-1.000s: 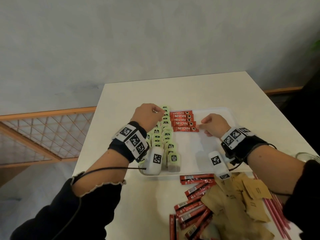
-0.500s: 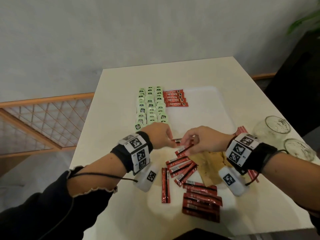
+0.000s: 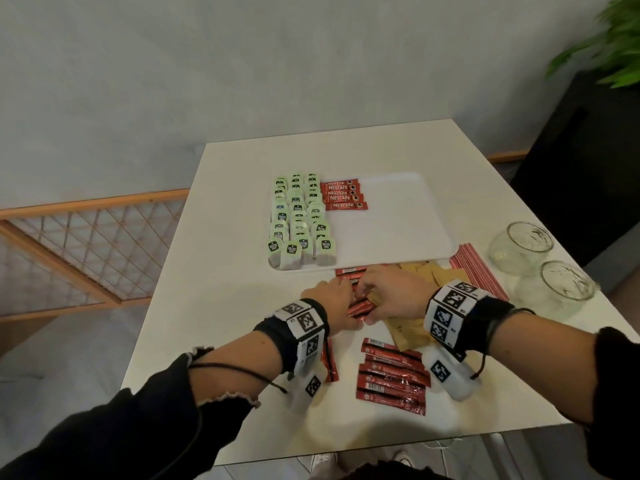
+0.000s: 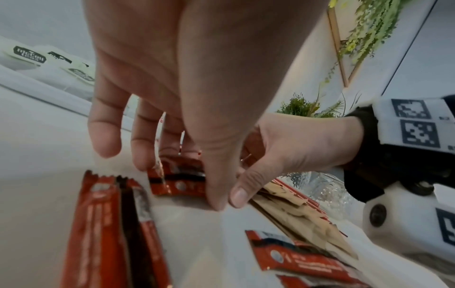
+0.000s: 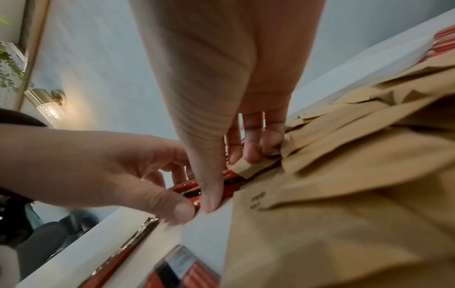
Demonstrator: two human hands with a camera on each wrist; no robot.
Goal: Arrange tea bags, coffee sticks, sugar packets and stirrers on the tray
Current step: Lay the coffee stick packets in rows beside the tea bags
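A white tray (image 3: 398, 223) holds rows of green tea bags (image 3: 299, 220) on its left and a short stack of red coffee sticks (image 3: 343, 196) at the back. In front of the tray, my left hand (image 3: 332, 299) and right hand (image 3: 388, 292) meet over a small bunch of loose coffee sticks (image 3: 362, 308). In the left wrist view my left hand (image 4: 179, 181) curls thumb and fingers round that bunch (image 4: 177, 175). In the right wrist view my right hand (image 5: 229, 179) pinches the same sticks (image 5: 184, 189), its fingers touching the brown sugar packets (image 5: 344, 175).
More coffee sticks (image 3: 391, 379) lie near the table's front edge, and one (image 3: 329, 362) lies under my left wrist. Brown sugar packets (image 3: 408, 329) spread beneath my right hand. Red stirrers (image 3: 479, 271) lie right of the tray. Two glass cups (image 3: 521, 245) (image 3: 562, 289) stand at the far right.
Both hands left the tray and came back to the loose pile in front of it. They now close together on a bunch of coffee sticks lying on the table.
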